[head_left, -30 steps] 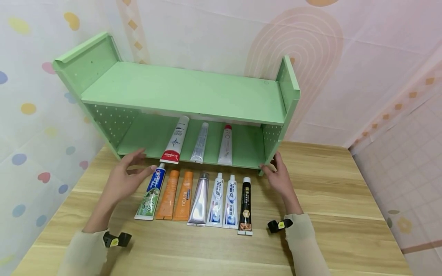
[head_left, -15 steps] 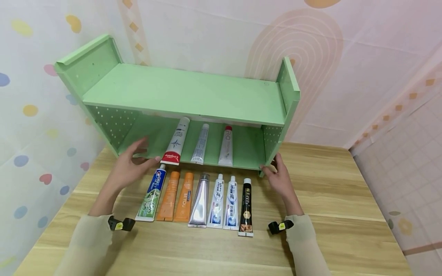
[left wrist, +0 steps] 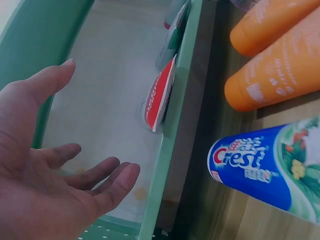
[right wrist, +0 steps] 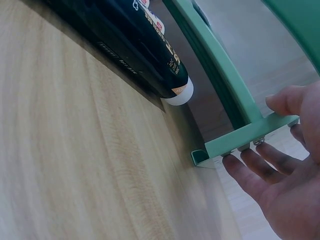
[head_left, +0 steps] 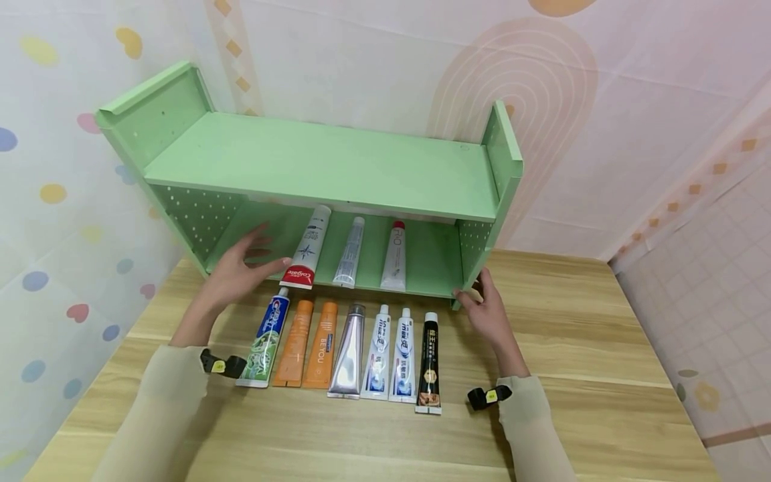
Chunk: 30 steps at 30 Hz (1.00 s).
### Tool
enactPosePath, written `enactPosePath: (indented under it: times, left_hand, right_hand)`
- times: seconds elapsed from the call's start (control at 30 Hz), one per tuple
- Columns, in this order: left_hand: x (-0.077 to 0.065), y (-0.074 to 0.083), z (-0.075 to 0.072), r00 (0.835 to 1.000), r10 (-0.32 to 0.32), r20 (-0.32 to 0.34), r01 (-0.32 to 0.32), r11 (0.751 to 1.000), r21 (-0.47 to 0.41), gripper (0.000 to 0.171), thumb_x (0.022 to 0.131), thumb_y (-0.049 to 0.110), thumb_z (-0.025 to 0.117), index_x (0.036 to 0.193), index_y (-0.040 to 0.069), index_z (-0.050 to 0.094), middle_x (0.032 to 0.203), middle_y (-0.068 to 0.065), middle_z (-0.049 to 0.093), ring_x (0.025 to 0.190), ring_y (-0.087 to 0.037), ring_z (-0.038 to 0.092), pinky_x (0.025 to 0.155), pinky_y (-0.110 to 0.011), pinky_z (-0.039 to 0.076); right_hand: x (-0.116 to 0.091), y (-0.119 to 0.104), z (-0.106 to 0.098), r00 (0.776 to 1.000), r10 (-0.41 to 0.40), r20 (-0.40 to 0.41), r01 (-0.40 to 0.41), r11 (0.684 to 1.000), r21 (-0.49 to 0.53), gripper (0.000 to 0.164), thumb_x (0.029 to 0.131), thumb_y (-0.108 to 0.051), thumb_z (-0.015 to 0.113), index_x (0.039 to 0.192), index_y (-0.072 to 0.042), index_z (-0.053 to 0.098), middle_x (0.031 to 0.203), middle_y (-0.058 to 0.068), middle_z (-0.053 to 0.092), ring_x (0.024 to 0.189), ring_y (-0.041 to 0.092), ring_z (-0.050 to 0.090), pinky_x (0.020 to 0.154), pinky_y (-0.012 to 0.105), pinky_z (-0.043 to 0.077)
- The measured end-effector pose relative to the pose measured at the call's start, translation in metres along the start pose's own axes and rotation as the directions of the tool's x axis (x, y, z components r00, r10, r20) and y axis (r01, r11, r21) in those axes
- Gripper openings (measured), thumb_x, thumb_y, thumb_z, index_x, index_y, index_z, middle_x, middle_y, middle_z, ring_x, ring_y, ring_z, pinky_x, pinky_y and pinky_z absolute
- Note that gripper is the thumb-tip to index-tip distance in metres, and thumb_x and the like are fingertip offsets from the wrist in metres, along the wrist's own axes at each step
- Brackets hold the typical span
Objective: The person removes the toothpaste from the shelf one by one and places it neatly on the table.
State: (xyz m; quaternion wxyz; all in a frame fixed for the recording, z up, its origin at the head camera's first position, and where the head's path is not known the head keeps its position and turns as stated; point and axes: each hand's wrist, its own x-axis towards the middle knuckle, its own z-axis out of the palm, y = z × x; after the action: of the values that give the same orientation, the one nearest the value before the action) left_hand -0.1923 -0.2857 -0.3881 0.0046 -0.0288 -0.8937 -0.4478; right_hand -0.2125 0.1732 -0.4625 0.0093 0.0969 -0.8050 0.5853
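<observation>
My left hand (head_left: 236,271) reaches into the lower level of a green shelf (head_left: 325,164), its fingers spread. The thumb is near the red end of a white Colgate toothpaste tube (head_left: 308,248); in the left wrist view a gap separates the hand (left wrist: 65,170) from that tube (left wrist: 160,97). Farther right on the same level lie a pale tube (head_left: 350,253) and a red-capped tube (head_left: 394,258). My right hand (head_left: 489,311) grips the lower front of the shelf's right side panel (right wrist: 245,135), thumb inside and fingers outside.
In front of the shelf, tubes lie in a row on the wooden table (head_left: 578,348): a blue-green Crest tube (head_left: 265,341), two orange tubes (head_left: 295,345), a silver tube (head_left: 348,351), two white-blue tubes (head_left: 377,355) and a black tube (head_left: 429,361). A patterned cloth (head_left: 373,60) hangs behind.
My left hand has moved forward and right, from above the Crest tube's cap into the shelf's lower level beside the Colgate tube. My right hand stays on the side panel.
</observation>
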Motion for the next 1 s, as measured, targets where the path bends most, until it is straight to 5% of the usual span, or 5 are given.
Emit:
enactPosePath:
  times: [0.33, 0.57, 1.0]
  left_hand:
    - [0.024, 0.001, -0.001, 0.993, -0.049, 0.107, 0.057, 0.996, -0.075, 0.107, 0.093, 0.048, 0.074, 0.166, 0.025, -0.001, 0.165, -0.023, 0.030, 0.144, -0.047, 0.042, 0.112, -0.062, 0.044]
    - [0.043, 0.006, 0.008, 0.976, -0.138, 0.171, 0.161, 0.978, -0.131, 0.107, 0.093, 0.040, 0.075, 0.167, 0.022, 0.000, 0.164, -0.025, 0.031, 0.135, -0.045, 0.052, 0.108, -0.055, 0.051]
    - [0.065, 0.017, 0.021, 0.959, -0.215, 0.186, 0.221, 0.975, -0.011, 0.096, 0.093, 0.023, 0.073, 0.165, 0.009, 0.012, 0.155, -0.030, 0.041, 0.130, -0.046, 0.054, 0.106, -0.055, 0.051]
  right_hand:
    - [0.000, 0.000, 0.000, 1.000, 0.008, 0.007, -0.008, 1.000, 0.004, 0.066, 0.103, -0.012, 0.060, 0.160, -0.026, 0.029, 0.159, 0.014, 0.040, 0.146, 0.039, 0.041, 0.111, 0.063, 0.045]
    - [0.000, 0.001, 0.000, 1.000, 0.000, 0.004, 0.000, 1.000, -0.002, 0.067, 0.103, -0.012, 0.060, 0.160, -0.024, 0.029, 0.159, 0.016, 0.041, 0.146, 0.040, 0.041, 0.109, 0.063, 0.047]
    - [0.000, 0.002, 0.000, 1.000, -0.014, -0.001, 0.014, 1.000, -0.024, 0.068, 0.102, -0.012, 0.061, 0.160, -0.025, 0.029, 0.159, 0.015, 0.041, 0.145, 0.040, 0.041, 0.112, 0.065, 0.043]
